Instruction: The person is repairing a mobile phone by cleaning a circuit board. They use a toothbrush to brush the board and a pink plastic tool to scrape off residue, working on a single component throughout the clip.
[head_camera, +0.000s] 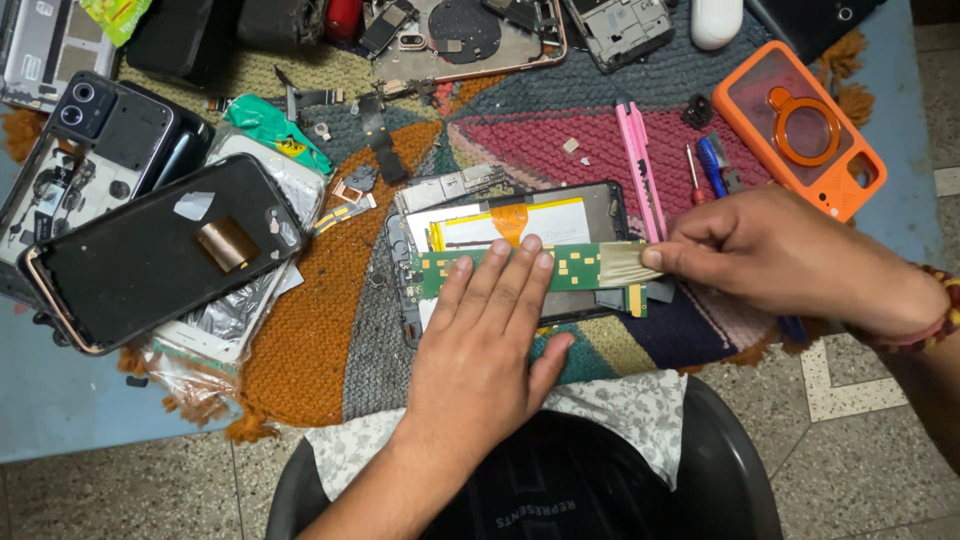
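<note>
Currently: green circuit board (575, 268) lying across opened phone (600, 200) on woven mat (300, 350). My left hand (490, 330) flat, fingers together, pinning it. My right hand (770, 255) pinched on tan tape strip (625, 262), apparently mid-peel; next calls for steady, low pulling.

Left hand (487, 325) presses flat on green circuit board (570, 267) over opened phone (515, 225); right hand (775, 255) pinches tape strip (625, 262).

Even, fairly dim indoor light; soft shadows, mostly sharp, perhaps slight edge distortion.
</note>
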